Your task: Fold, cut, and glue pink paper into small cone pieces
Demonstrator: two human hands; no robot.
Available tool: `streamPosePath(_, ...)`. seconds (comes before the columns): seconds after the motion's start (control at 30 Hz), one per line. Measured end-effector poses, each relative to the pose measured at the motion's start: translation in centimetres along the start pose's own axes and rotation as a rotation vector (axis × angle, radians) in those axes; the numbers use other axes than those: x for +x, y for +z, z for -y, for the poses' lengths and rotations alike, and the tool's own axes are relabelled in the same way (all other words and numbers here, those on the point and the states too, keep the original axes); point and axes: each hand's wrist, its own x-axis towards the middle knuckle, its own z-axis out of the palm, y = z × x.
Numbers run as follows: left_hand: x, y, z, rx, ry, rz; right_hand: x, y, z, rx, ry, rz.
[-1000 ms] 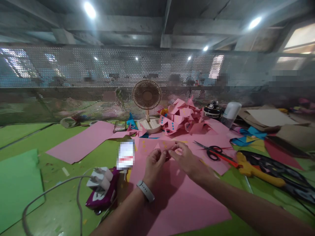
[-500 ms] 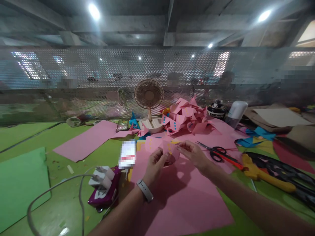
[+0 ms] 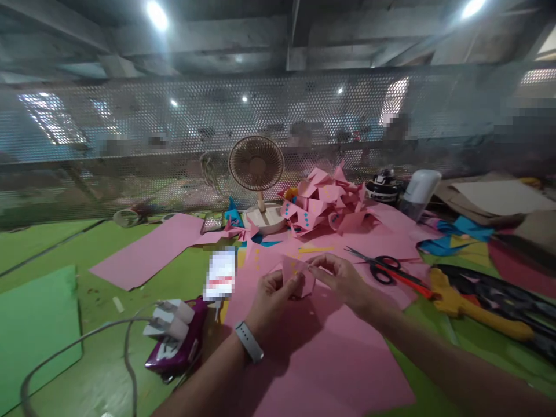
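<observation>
My left hand (image 3: 273, 298), with a pale watch band on its wrist, is closed on a small piece of pink paper (image 3: 303, 277) dotted with yellow marks. Thumb and fingers of my right hand (image 3: 341, 278) pinch the right edge of the same piece. Whether a tiny bit is between the right fingertips I cannot tell. Beneath both hands lies a large pink sheet (image 3: 330, 370). Beyond them rises a heap of folded pink paper (image 3: 325, 197), some with blue or yellow dots. Scissors (image 3: 382, 269) with black handles rest to the right of my right hand.
A small fan (image 3: 256, 165) stands at the back before a perforated metal screen (image 3: 174, 124). On the left are a phone (image 3: 220, 275), a purple power bank with white plugs (image 3: 176, 333) and a looping cable (image 3: 78, 339). Yellow-handled shears (image 3: 478, 313) lie at right; green sheets (image 3: 35, 336) lie far left.
My view has shifted slightly. The dotted pink piece has turned and stands more upright between my hands; both hands keep hold of it.
</observation>
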Motion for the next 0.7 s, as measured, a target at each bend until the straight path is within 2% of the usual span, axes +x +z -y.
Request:
streamPosePath(0.2,-0.3,0.0,-0.1,-0.085,-0.092,-0.002,-0.2,0.0,0.0,0.069,0.024,0.008)
streamPosePath(0.3,-0.4,0.0,0.0,-0.116,-0.076,-0.041,-0.5,0.1,0.1,0.072,0.023,0.029)
streamPosePath(0.5,0.0,-0.4,1.0,0.064,0.029,-0.079,-0.9,0.5,-0.4,-0.018,0.035,0.055)
streamPosePath(0.7,-0.5,-0.1,-0.1,-0.045,-0.005,-0.049,-0.7,0.5,-0.4,-0.011,0.002,0.067)
